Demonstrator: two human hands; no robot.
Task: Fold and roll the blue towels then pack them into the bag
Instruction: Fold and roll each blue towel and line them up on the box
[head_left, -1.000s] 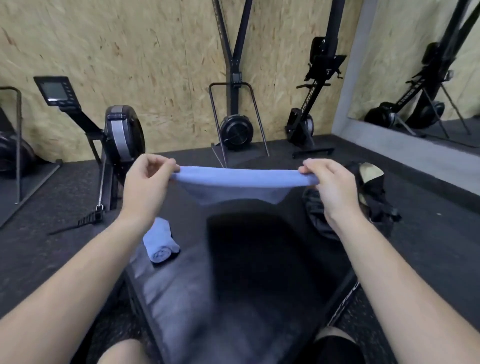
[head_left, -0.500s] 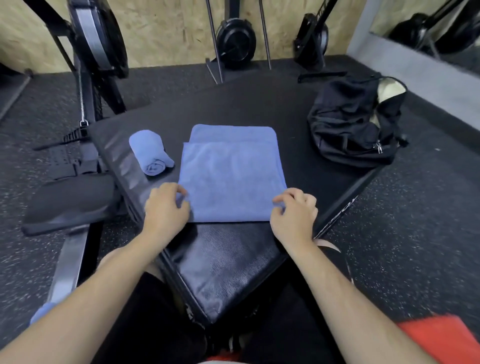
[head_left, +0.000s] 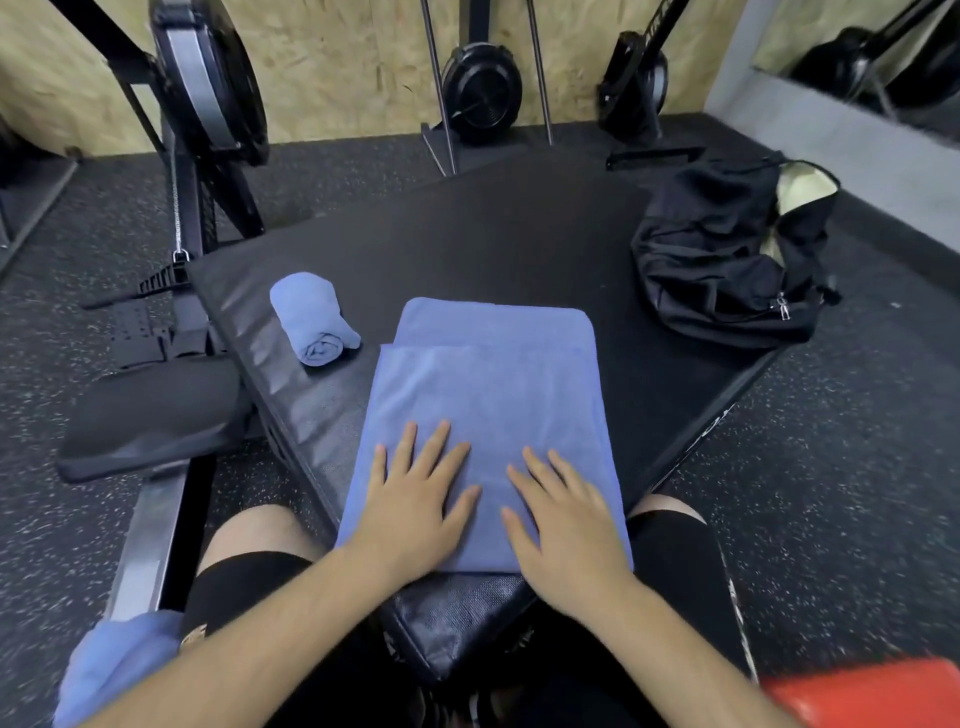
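Observation:
A folded blue towel (head_left: 493, 384) lies flat on the black padded bench (head_left: 467, 249) in front of me, its top layer set a little short of the far edge. My left hand (head_left: 415, 499) and my right hand (head_left: 566, 519) press flat on its near half, fingers spread and straight. A rolled blue towel (head_left: 311, 322) lies on the bench to the left of it. The black bag (head_left: 727, 260) sits at the bench's right corner, its top open and showing a pale lining. More blue cloth (head_left: 119, 665) shows at the lower left by my leg.
Black rowing machines (head_left: 208, 104) stand along the wooden wall behind and left of the bench. A black seat pad (head_left: 150, 415) lies left of the bench. Speckled rubber floor surrounds everything. A red object (head_left: 862, 691) sits at the lower right corner.
The towel went from held up stretched between both hands to lying folded on the bench. Both hands let go of its near corners and now lie flat on it.

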